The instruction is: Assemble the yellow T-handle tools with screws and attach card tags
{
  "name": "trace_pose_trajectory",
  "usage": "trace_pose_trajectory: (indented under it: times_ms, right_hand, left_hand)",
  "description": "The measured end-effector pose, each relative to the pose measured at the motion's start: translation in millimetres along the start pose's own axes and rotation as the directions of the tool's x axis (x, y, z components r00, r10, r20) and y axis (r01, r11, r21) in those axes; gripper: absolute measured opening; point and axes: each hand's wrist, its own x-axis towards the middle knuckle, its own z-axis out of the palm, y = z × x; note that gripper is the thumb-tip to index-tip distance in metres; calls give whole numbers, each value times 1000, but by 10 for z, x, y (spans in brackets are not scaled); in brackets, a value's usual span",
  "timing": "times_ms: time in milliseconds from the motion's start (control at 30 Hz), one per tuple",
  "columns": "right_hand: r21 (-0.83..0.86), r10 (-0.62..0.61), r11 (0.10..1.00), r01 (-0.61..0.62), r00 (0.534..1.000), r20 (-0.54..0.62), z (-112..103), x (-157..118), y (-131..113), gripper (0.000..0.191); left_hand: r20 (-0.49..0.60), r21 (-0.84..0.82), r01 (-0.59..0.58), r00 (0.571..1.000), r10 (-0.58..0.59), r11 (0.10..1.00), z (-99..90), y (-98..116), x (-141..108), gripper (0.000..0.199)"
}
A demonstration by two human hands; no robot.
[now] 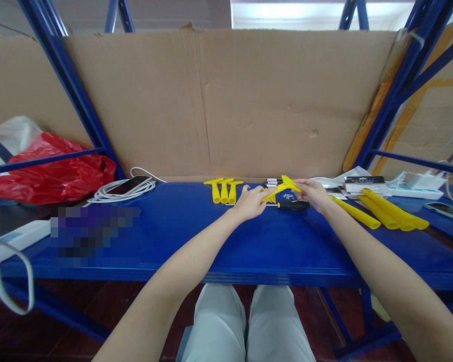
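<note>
Above the blue tabletop [181, 241], a yellow T-shaped plastic piece [286, 184] is held between my two hands. My left hand [252, 200] has its fingers closed on the piece's left end. On the other end, my right hand [312, 194] pinches it with thumb and fingers. Just below lies a screwdriver [294, 205] with a black and yellow handle, its shaft running left beneath my left hand. Left of my hands stand several similar yellow pieces [224, 191] in a row. To the right rest several long yellow tubes [394, 213].
White-and-black packets [364, 183] and a white power strip [415, 192] lie at right, with a phone [447, 212] beyond. At left are a phone [130, 185] on a coiled white cable, and a red plastic bag [53, 163]. A cardboard sheet [249, 105] backs the table.
</note>
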Motion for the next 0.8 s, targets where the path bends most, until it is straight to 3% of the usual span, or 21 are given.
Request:
trace_pose_trajectory:
  times_ms: [100,200,467,567,600,667,800]
  right_hand:
    - [-39,9,999,-8,999,48,78,-46,-11,17]
    - [-74,3,997,3,996,89,138,-76,-29,25]
    - [-188,-91,971,150,952,292,163,-70,-25,30]
    - [-394,-163,897,201,978,128,21,31,20,26]
    - [-509,-209,839,191,978,23,-49,73,39,22]
    - [-722,-269,680,131,960,-80,-202,148,77,12]
    - [-860,-121,504,-82,979,-164,-431,236,165,16]
  left_hand:
    - [58,172,14,998,-25,985,-59,111,-24,54]
    - [87,225,43,994,-64,973,-79,165,-19,55]
    - [86,115,140,985,-150,983,-71,129,-16,57]
    - [98,73,167,980,-173,983,-61,103,-20,54]
    - [107,67,173,978,-180,983,-54,90,-20,54]
    - [129,58,184,973,-190,981,-34,57,-21,55]
    - [159,43,200,966,-204,979,9,-25,-26,56]
